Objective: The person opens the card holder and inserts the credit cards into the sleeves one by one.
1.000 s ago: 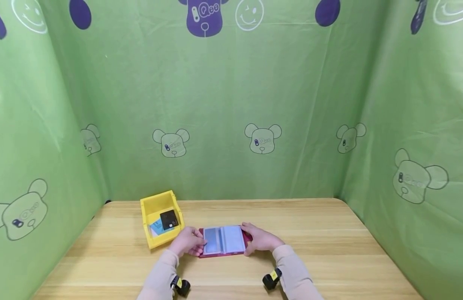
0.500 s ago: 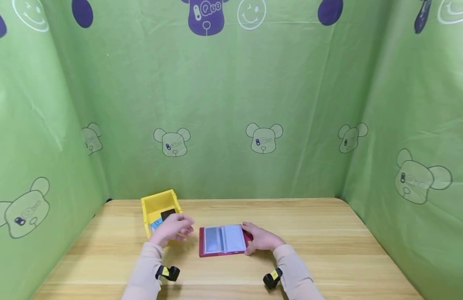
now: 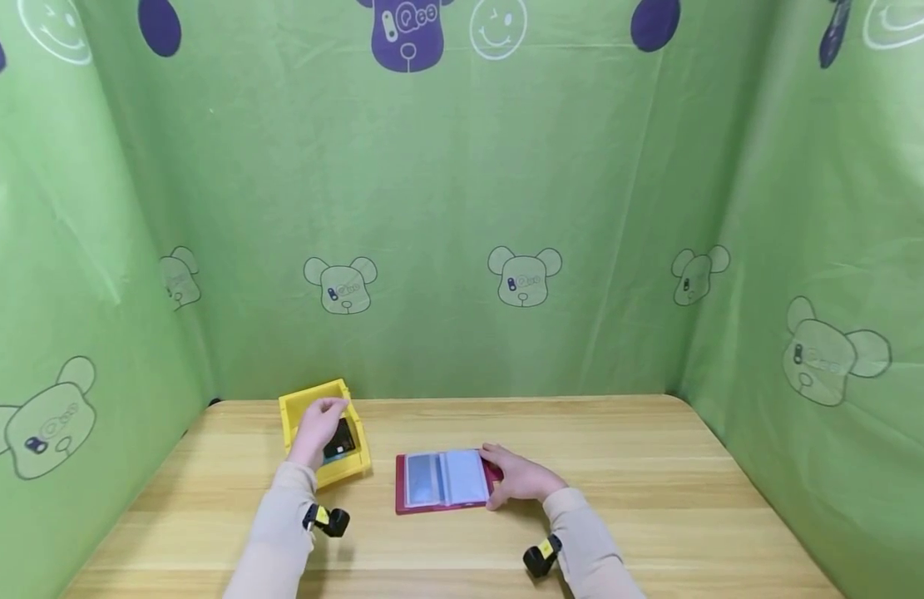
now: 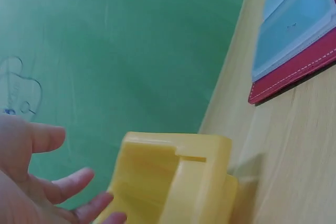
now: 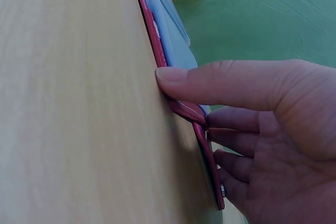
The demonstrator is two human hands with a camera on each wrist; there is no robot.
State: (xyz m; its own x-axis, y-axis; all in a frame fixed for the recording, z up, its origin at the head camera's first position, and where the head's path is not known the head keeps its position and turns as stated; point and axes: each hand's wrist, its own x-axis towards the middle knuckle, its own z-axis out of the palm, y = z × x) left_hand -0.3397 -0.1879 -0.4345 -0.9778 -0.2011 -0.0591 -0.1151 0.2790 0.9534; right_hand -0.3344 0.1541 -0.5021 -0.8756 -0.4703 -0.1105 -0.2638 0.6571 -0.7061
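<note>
A red card holder lies spread on the table, its clear bluish plastic sleeves showing. My right hand grips its right side, the thumb along the near edge and the other fingers at the cover beyond, as the right wrist view shows. Over the yellow bin at the left is my left hand. In the left wrist view that hand has its fingers apart, with nothing seen between them. Inside the bin lies a black card; a sliver of blue card shows below it, and the rest is hidden by the hand.
Wooden table runs under everything. Green printed curtain hangs behind the table and along both sides. The bin stands near the table's back left, left of the card holder.
My left hand has left the card holder's left edge and moved left and away from me, over the yellow bin. The right hand has stayed at the holder's right side.
</note>
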